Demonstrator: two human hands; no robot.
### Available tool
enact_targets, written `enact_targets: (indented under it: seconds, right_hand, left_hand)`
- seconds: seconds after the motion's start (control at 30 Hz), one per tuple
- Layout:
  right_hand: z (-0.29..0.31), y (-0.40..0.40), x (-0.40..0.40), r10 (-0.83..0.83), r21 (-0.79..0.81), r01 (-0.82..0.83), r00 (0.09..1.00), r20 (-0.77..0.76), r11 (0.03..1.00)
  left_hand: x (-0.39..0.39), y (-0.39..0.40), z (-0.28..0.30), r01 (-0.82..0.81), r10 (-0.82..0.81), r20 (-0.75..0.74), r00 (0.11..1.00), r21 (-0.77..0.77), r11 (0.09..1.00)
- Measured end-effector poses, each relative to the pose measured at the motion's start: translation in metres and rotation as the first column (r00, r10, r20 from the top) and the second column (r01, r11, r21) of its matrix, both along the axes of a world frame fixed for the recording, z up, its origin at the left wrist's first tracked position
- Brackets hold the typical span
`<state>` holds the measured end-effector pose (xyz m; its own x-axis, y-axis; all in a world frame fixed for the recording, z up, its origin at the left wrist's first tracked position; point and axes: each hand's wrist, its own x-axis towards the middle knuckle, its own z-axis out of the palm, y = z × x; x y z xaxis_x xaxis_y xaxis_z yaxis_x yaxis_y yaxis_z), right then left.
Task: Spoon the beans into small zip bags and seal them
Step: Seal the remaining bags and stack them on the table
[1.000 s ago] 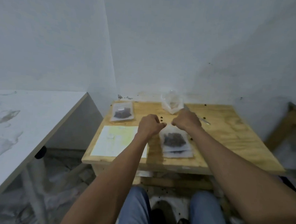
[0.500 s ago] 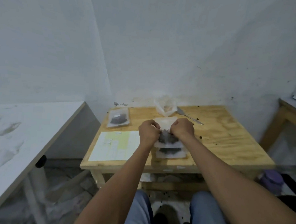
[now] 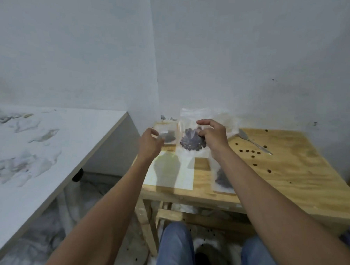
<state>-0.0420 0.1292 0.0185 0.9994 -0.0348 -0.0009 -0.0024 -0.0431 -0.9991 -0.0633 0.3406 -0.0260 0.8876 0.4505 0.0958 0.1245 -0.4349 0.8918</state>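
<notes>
I hold a small clear zip bag [image 3: 191, 142] with dark beans in its lower half up above the wooden table [image 3: 293, 175]. My right hand [image 3: 213, 137] pinches it at its right side. My left hand [image 3: 149, 144] is just left of the bag, its thumb and fingers apart and loosely curled, with nothing plainly in its grip. Behind the left hand a filled bag [image 3: 168, 136] lies at the table's back left. Another filled bag [image 3: 221, 179] lies near the front edge, partly under my right forearm. A metal spoon [image 3: 253, 142] lies at the back.
Several loose beans [image 3: 248, 151] are scattered right of the middle of the table. A pale sheet of paper [image 3: 185, 176] lies at the front left. A crumpled clear bag [image 3: 230, 126] stands against the wall. A white table [image 3: 47, 150] runs along the left.
The bag that both hands gripped low over the table is now lifted and held by the right hand. The left hand has come off it and moved left.
</notes>
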Motion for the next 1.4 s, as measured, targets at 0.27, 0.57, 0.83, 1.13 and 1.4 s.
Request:
enact_targets:
  seconds: [0.27, 0.57, 0.83, 1.13, 1.4]
  right_hand:
    - [-0.006, 0.026, 0.006, 0.033, -0.032, -0.033, 0.999, -0.007, 0.999]
    - [-0.015, 0.027, 0.008, 0.051, -0.057, -0.051, 0.999, -0.009, 0.997]
    - [-0.026, 0.018, 0.014, 0.009, -0.085, -0.009, 1.0, 0.0, 0.996]
    - [-0.027, 0.015, 0.008, 0.012, 0.026, -0.012, 1.0, -0.01, 1.0]
    - [-0.031, 0.006, 0.012, -0.02, 0.081, 0.019, 1.0, 0.019, 0.997]
  left_hand:
    - [-0.021, 0.037, -0.051, -0.085, 0.119, -0.156, 0.981, 0.212, 0.974]
    - [-0.004, 0.031, -0.062, -0.15, 0.185, -0.183, 0.966, 0.189, 0.971]
    - [-0.009, 0.002, -0.013, -0.076, 0.086, 0.052, 0.995, -0.177, 0.981]
    - [-0.002, -0.074, 0.032, 0.056, 0.041, 0.234, 0.971, -0.393, 0.918]
    - [-0.002, -0.097, 0.026, 0.019, 0.057, 0.247, 0.967, -0.298, 0.954]
